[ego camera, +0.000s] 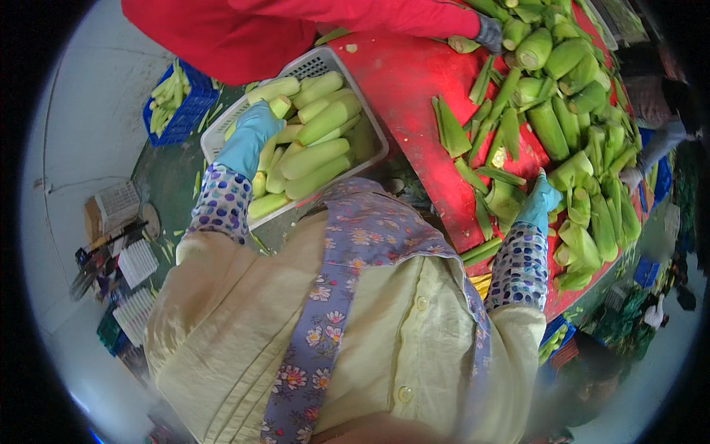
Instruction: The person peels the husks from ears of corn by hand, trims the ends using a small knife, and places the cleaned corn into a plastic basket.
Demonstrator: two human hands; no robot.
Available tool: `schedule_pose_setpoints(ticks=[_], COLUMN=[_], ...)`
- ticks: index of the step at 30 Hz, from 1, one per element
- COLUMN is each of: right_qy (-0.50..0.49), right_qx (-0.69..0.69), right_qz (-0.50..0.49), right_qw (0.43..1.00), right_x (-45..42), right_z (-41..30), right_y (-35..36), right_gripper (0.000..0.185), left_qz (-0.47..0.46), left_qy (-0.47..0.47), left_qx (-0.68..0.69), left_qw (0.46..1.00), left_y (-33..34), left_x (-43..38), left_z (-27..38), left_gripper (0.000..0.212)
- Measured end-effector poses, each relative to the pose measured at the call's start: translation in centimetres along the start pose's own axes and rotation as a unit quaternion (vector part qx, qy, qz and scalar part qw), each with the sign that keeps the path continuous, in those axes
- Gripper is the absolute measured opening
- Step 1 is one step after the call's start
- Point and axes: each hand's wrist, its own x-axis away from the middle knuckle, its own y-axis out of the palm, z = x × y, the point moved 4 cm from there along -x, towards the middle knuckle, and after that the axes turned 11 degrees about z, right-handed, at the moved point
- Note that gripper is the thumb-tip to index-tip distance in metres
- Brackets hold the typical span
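Note:
At the left, my left hand (254,133), in a light blue glove, grips an ear of corn (280,105) in pale inner husk, over a grey-white plastic crate (377,136). More such ears (327,119) lie heaped in the crate. On the right, my right hand (541,200), also gloved, is at the near side of a pile of green-husked corn (549,125). A small pale point shows at its fingertips; what it is cannot be made out. Loose green husk pieces (452,127) lie beside this hand on the red tabletop (410,105).
Across the table, a person's red sleeve (355,16) and dark-gloved hand (489,34) reach to the pile. Another person's hand (631,176) is at its right edge. A blue crate (197,102) of pale green produce stands on the floor at left.

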Motion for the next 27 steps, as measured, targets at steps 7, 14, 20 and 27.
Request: schedule_pose_setpoints(ticks=[7,14,20,27], right_qy=[0.009,0.097,-0.035,-0.108], right_qx=[-0.361,-0.559,-0.68,-0.506], right_qz=[-0.133,-0.277,-0.391,-0.085], right_qw=[0.923,0.775,0.619,0.852], right_x=[-0.2,5.0,13.8,20.0], right_z=[3.7,6.7,7.7,8.8], right_y=[-1.0,-11.2,-18.4,-19.7], right_gripper=[0.055,0.055,0.074,0.063], left_qz=[-0.084,0.212,-0.603,-0.869], left_qy=[-0.01,0.133,0.016,-0.052], left_qx=[-0.023,0.129,0.637,0.464], left_qw=[0.996,0.96,0.48,0.163], left_y=[7.3,7.1,-1.1,1.2], left_x=[-2.0,-2.9,11.4,29.8], left_z=[-6.6,-0.7,28.7,39.9], left_gripper=[0.072,0.073,0.071,0.071])
